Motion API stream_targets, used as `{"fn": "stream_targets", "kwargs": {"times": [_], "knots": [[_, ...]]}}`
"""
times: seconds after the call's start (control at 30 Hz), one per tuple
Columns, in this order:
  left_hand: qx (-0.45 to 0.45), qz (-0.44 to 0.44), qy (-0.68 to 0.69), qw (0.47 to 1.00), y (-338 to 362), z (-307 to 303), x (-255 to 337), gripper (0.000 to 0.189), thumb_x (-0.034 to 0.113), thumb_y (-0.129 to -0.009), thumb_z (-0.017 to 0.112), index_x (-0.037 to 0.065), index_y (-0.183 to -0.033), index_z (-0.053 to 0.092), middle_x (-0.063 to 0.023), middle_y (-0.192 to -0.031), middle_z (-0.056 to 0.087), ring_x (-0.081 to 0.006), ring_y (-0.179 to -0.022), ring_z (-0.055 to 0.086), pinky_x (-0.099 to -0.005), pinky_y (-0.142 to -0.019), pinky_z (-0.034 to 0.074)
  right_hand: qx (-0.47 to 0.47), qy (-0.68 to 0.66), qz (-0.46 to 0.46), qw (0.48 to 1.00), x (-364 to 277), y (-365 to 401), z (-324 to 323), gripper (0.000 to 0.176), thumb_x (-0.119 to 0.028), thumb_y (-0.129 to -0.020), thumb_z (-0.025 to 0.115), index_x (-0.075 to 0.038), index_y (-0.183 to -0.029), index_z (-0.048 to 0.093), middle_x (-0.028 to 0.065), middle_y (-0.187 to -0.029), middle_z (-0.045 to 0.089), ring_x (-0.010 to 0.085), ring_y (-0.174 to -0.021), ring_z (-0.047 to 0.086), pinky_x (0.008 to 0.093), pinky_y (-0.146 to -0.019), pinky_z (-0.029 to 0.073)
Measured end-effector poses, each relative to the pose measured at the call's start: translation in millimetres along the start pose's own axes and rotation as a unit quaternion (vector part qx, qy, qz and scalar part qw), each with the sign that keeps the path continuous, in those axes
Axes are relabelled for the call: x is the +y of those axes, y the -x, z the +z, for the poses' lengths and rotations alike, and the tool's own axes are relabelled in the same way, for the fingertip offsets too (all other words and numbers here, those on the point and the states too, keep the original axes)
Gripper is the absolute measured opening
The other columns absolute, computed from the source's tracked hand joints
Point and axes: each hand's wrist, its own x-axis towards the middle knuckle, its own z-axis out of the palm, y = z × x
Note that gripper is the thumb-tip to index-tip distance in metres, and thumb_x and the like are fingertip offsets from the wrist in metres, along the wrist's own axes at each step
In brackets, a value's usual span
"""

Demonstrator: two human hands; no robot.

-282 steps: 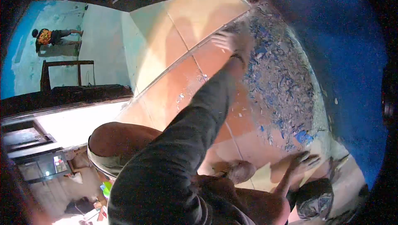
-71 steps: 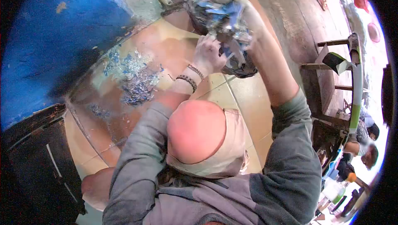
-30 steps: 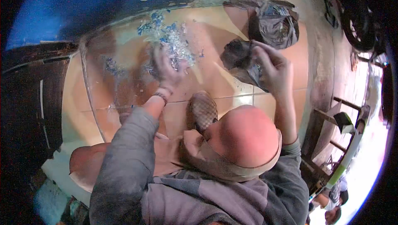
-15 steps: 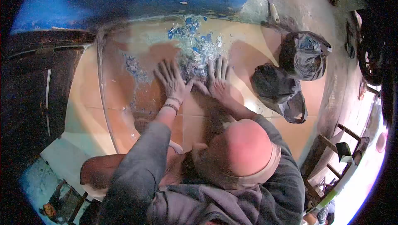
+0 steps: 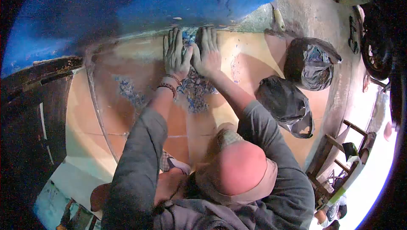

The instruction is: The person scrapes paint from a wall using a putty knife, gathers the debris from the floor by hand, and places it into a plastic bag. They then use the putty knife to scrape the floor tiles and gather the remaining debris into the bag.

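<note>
My left hand [image 5: 174,58], with beads round the wrist, lies with its fingers stretched toward the foot of the blue wall [image 5: 169,1]. Beside it, my right hand [image 5: 207,58] is likewise stretched out flat, fingers pointing at the wall. The thumbs are close together. Between the fingers, some blue and pale flakes, which look like chipped paint, show against the wall. A heap of similar flakes [image 5: 195,92] lies on the tiled floor between my wrists and forearms. What is under the palms is hidden.
More flakes [image 5: 129,90] are scattered to the left. At right stand two black plastic bags, a filled one [image 5: 311,67] and a slumped one [image 5: 284,105]. A pale-handled tool [image 5: 279,19] rests near the wall. Wooden framework [image 5: 343,162] and a wheel [image 5: 376,43] are at far right.
Both hands have moved forward across the floor to the foot of the wall. The flake heap that was in front of the hands now shows between my forearms.
</note>
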Motion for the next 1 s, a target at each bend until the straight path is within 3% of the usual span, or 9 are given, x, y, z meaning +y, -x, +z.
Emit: {"fn": "stream_targets", "kwargs": {"times": [0.2,0.27,0.47,0.63,0.73,0.77,0.83,0.9,1.0], "knots": [[-0.018,-0.036,0.204,0.978,-9.2,-9.2,10.5,0.061,0.03,-0.084,0.049,-0.003,-0.134,0.037,-0.0228,-0.134,0.042,-0.0403,-0.128,0.034,-0.046,-0.11,0.019,0.008,-0.076,-0.037,0.996,-1.8,-0.2,6.5,0.06,-0.027,-0.087,0.046,0.008,-0.133,0.031,0.0279,-0.135,0.039,0.043,-0.129,0.031,0.0502,-0.11,0.019],[-0.014,0.071,0.034,0.997,-11.8,-4.3,9.0,0.063,0.033,-0.083,0.051,-0.002,-0.133,0.038,-0.0223,-0.125,0.049,-0.0347,-0.119,0.044,-0.0457,-0.109,0.021,0.017,-0.046,-0.012,0.999,-3.2,0.6,8.5,0.061,-0.027,-0.086,0.046,0.008,-0.134,0.031,0.0273,-0.135,0.039,0.0419,-0.13,0.031,0.0498,-0.11,0.018],[-0.118,-0.173,0.358,0.91,18.7,-10.8,19.7,0.057,0.025,-0.085,0.048,-0.001,-0.135,0.038,-0.006,-0.09,0.057,-0.0196,-0.078,0.054,-0.0394,-0.099,0.034,-0.035,-0.083,-0.033,0.995,-5.3,8.4,0.9,0.054,-0.029,-0.089,0.047,0.005,-0.129,0.038,0.0282,-0.13,0.042,0.0437,-0.126,0.035,0.0479,-0.108,0.024],[-0.083,-0.018,0.259,0.962,73.4,-40.5,19.8,0.059,0.032,-0.089,0.048,-0.003,-0.135,0.038,-0.0188,-0.125,0.053,-0.0256,-0.117,0.05,-0.0345,-0.099,0.037,-0.089,-0.2,-0.098,0.971,-7.4,45.3,-34.7,0.041,-0.018,-0.085,0.054,0.003,-0.121,0.05,0.0257,-0.128,0.046,0.0412,-0.124,0.039,0.0495,-0.104,0.03],[-0.077,-0.037,0.084,0.993,104.9,-56.0,12.3,0.065,0.037,-0.088,0.046,-0.004,-0.136,0.034,-0.0212,-0.132,0.043,-0.031,-0.124,0.039,-0.0395,-0.104,0.027,0.016,0.056,-0.082,0.995,9.9,43.6,-89.2,0.049,-0.025,-0.088,0.049,-0.001,-0.131,0.045,0.0243,-0.136,0.039,0.0418,-0.127,0.035,0.0527,-0.107,0.023],[-0.071,-0.041,-0.004,0.997,113.6,-60.2,9.8,0.068,0.04,-0.087,0.045,-0.004,-0.137,0.032,-0.0223,-0.136,0.038,-0.0337,-0.128,0.034,-0.0421,-0.106,0.023,0.1,0.008,0.089,0.991,35.2,53.4,-63.5,0.048,-0.025,-0.09,0.044,-0.002,-0.132,0.043,0.0272,-0.138,0.035,0.0465,-0.13,0.028,0.0541,-0.108,0.021],[-0.053,-0.043,-0.182,0.981,119.7,-62.4,4.6,0.074,0.046,-0.086,0.042,-0.005,-0.138,0.028,-0.0247,-0.143,0.029,-0.0391,-0.135,0.023,-0.0471,-0.111,0.013,0.068,0.084,0.078,0.991,32.9,47.2,-64.1,0.049,-0.026,-0.091,0.044,-0.001,-0.132,0.042,0.0286,-0.138,0.035,0.0473,-0.131,0.027,0.0544,-0.108,0.02],[-0.068,-0.037,-0.065,0.995,125.8,-40.6,18.1,0.075,0.045,-0.086,0.042,-0.005,-0.139,0.026,-0.0254,-0.145,0.025,-0.0407,-0.136,0.018,-0.051,-0.11,0.008,-0.039,0.264,-0.076,0.961,12.8,45.1,-70.5,0.056,-0.033,-0.09,0.048,0.003,-0.132,0.039,0.0309,-0.136,0.034,0.0478,-0.13,0.027,0.0548,-0.108,0.02],[-0.039,-0.063,0.102,0.992,121.6,-27.0,39.4,0.075,0.044,-0.086,0.042,-0.006,-0.14,0.023,-0.0269,-0.145,0.021,-0.0424,-0.136,0.015,-0.0549,-0.11,0.004,-0.081,-0.026,-0.086,0.993,-10.5,61.9,-25.6,0.065,-0.036,-0.086,0.055,0.003,-0.134,0.037,0.0279,-0.137,0.036,0.0466,-0.128,0.031,0.0541,-0.107,0.022]]}}
